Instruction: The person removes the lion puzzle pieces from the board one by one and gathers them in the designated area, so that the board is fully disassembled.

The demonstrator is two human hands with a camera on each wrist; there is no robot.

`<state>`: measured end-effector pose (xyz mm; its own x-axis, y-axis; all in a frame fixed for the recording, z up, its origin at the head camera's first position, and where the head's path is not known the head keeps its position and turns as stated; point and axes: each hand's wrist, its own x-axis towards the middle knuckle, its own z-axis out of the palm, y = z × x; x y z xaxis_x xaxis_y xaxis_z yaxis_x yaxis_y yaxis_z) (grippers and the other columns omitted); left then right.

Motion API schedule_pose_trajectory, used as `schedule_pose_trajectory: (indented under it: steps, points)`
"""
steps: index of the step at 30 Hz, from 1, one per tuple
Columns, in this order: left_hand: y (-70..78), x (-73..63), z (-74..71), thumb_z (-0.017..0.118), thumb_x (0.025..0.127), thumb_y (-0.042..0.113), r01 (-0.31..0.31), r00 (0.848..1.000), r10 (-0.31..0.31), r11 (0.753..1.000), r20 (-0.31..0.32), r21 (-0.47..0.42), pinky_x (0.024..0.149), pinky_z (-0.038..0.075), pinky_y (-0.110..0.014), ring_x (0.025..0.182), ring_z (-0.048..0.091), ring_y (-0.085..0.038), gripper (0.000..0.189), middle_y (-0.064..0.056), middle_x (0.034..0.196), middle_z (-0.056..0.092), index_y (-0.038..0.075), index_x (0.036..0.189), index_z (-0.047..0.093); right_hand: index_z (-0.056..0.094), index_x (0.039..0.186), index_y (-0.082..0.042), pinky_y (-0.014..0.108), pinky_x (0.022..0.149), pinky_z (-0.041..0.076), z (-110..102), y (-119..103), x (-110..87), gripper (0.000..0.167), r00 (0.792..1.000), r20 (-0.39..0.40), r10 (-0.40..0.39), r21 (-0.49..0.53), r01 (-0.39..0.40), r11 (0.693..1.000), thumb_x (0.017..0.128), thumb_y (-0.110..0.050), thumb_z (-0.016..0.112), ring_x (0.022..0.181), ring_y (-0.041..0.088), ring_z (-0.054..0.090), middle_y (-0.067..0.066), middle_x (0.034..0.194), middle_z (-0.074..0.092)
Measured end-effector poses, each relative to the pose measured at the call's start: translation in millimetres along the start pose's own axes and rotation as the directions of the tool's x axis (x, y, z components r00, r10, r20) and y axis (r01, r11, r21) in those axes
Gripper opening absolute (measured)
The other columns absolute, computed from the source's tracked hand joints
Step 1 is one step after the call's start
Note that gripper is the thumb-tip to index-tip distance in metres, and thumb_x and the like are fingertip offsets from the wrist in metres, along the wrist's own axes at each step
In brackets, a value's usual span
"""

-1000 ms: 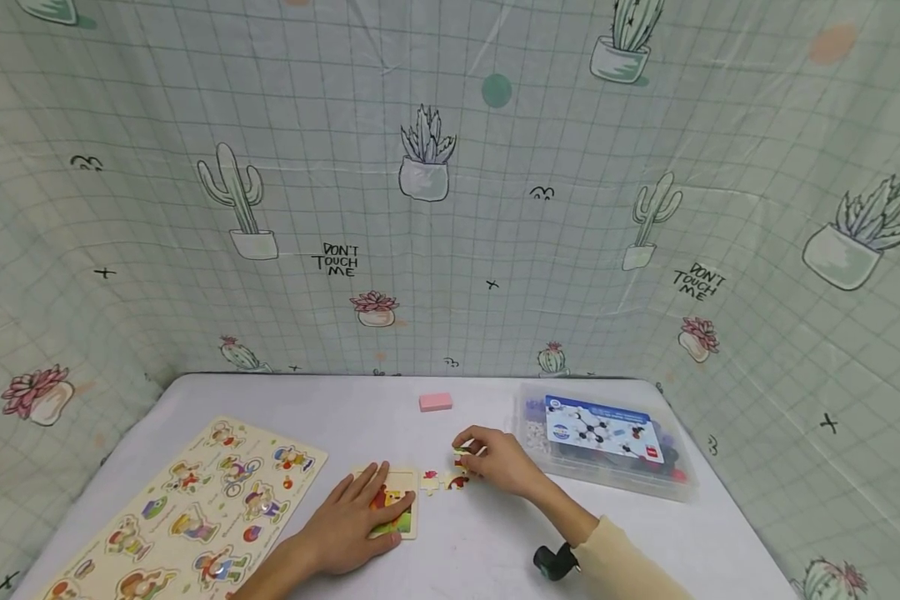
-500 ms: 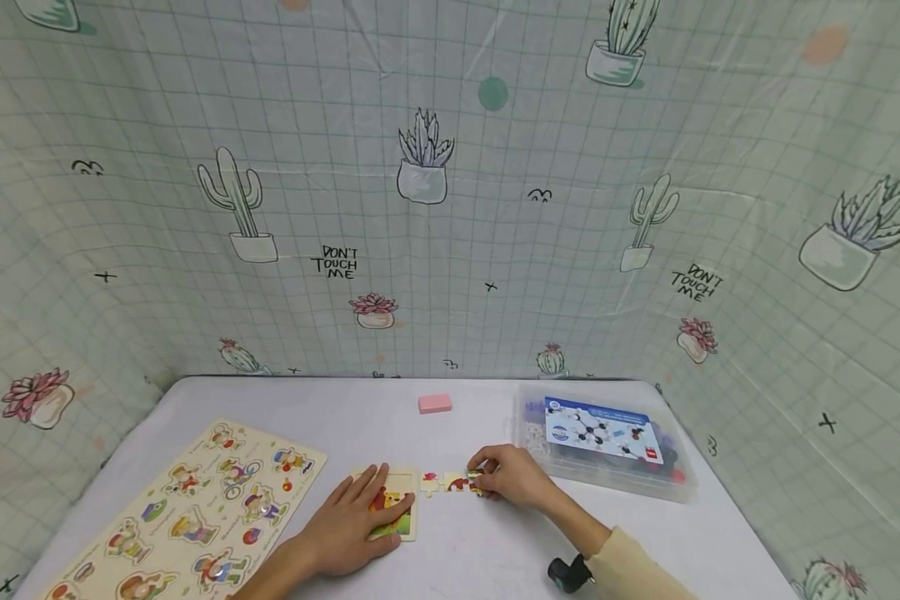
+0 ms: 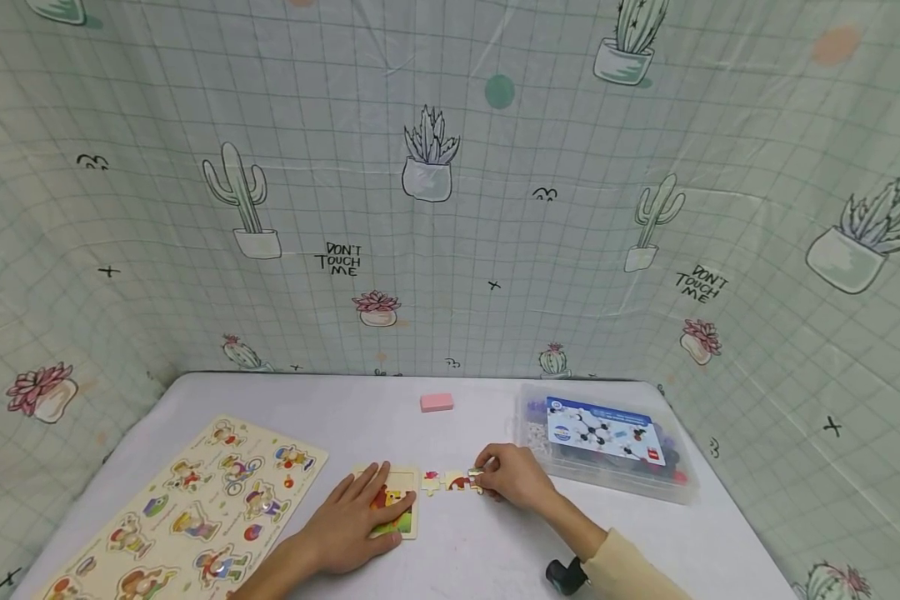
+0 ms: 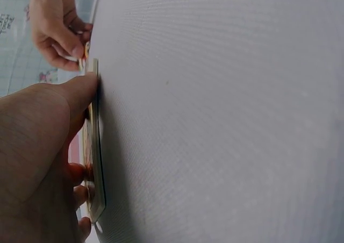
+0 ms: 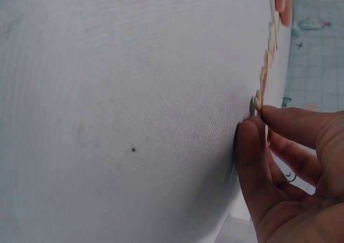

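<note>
My left hand [image 3: 354, 523] lies with fingers spread over a small wooden picture puzzle board [image 3: 403, 478] on the white table. In the left wrist view its thumb [image 4: 83, 87] reaches the board's edge. Beside the board, a row of jigsaw pieces [image 3: 431, 481] stretches to the right. Thumb and index finger of my right hand [image 3: 516, 477] pinch the jigsaw piece [image 3: 476, 481] at the row's right end, which sits against its neighbour [image 3: 457, 482]. From the right wrist the row shows edge-on, and the fingers partly cover the pinched piece.
On the left lies a large wooden board [image 3: 195, 508] with cartoon figures. A pink block [image 3: 437, 402] sits at the back. A clear plastic box [image 3: 607, 442] with a blue label stands beyond the right hand. A printed curtain [image 3: 450, 242] surrounds the table.
My right hand has brought the jigsaw piece down and to the right, from above the row to its right end. The left hand stays on the puzzle board.
</note>
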<state>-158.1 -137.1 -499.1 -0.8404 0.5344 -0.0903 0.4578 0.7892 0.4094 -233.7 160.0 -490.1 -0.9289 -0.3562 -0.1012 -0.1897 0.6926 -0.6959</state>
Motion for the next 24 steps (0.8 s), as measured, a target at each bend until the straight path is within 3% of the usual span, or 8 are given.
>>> schedule_pose_trajectory:
  steps: [12, 24]
  points:
    - [-1.1, 2.3, 2.2, 0.049, 0.100, 0.057, 0.013, 1.000, -0.013, 1.000, -0.001, 0.007, 0.119, 0.014, -0.062, 0.154, 0.014, -0.037, 0.056, -0.016, 0.167, 0.018, 0.038, 0.153, 0.044, 0.072, 0.097, -0.012, 0.025, 0.049, 0.043, -0.2, 2.2, 0.8, 0.010, 1.000, 0.000, -0.007, -0.071, 0.007, 0.997, 0.088, -0.014, 0.076, 0.052, 0.010, 0.055, -0.004, 0.068, 0.060]
    - [1.4, 1.2, 0.7, 0.050, 0.100, 0.056, 0.018, 1.000, -0.018, 1.000, 0.004, -0.003, 0.118, 0.015, -0.063, 0.154, 0.014, -0.037, 0.056, -0.017, 0.167, 0.018, 0.037, 0.152, 0.044, 0.072, 0.097, -0.012, 0.024, 0.047, 0.042, -0.2, 3.4, 2.1, 0.009, 1.000, 0.007, -0.029, -0.065, 0.029, 0.997, 0.089, -0.014, 0.075, 0.051, 0.009, 0.054, -0.005, 0.069, 0.060]
